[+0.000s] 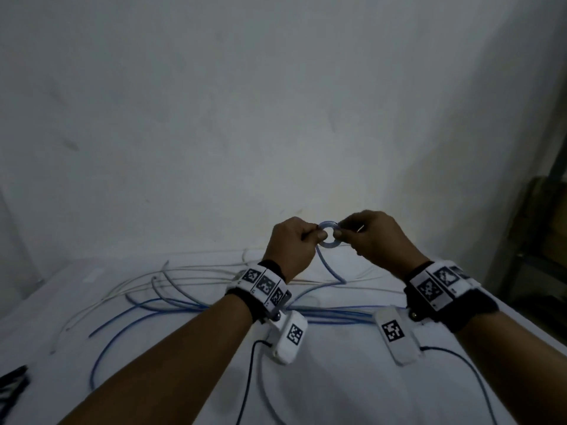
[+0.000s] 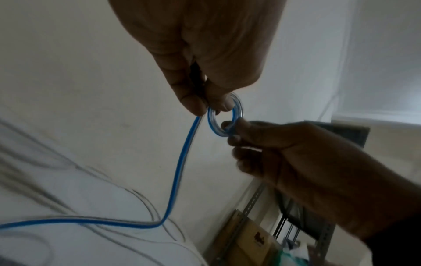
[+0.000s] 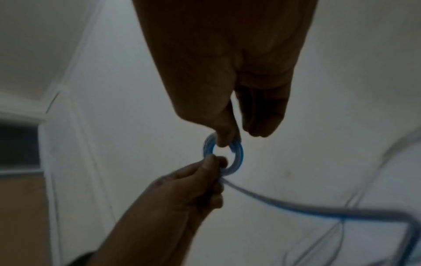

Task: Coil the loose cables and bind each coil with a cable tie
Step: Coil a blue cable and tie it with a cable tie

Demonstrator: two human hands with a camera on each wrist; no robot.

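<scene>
Above the far edge of the bench: both hands meet around a small blue coil [image 1: 329, 236], held in the air in front of the white wall [image 1: 276, 102].
Left hand [image 1: 293, 245]: thumb and forefinger pinch the left side of the coil; the other fingers are curled in. From the left wrist view the fingertips [image 2: 224, 105] press on the ring's upper rim.
Right hand [image 1: 376, 237]: thumb and forefinger pinch the right side of the coil, the rest of the fingers curled below. In the right wrist view one fingertip [image 3: 224, 139] sits on the top of the ring.
Blue cable [image 2: 180, 165]: its tail drops from the left hand's pinch, bends sharply at the bench top and runs off toward the left edge.
Coil: a tight ring of a few turns, upright between the two hands, not touching the bench.
Loose cables [image 1: 159, 289]: blue and white lengths lie spread and crossing over the white bench [image 1: 337, 394], mostly toward the left side and under the forearms.
Wrist bands [image 1: 264, 285]: black straps with white marker tags on both wrists, each with a white camera unit [image 1: 290, 335] hanging below.
Near left corner: a dark striped object [image 1: 12, 384], too cut off to name.
Right edge of the head view: a metal shelf frame [image 1: 540, 240] with a brown box.
</scene>
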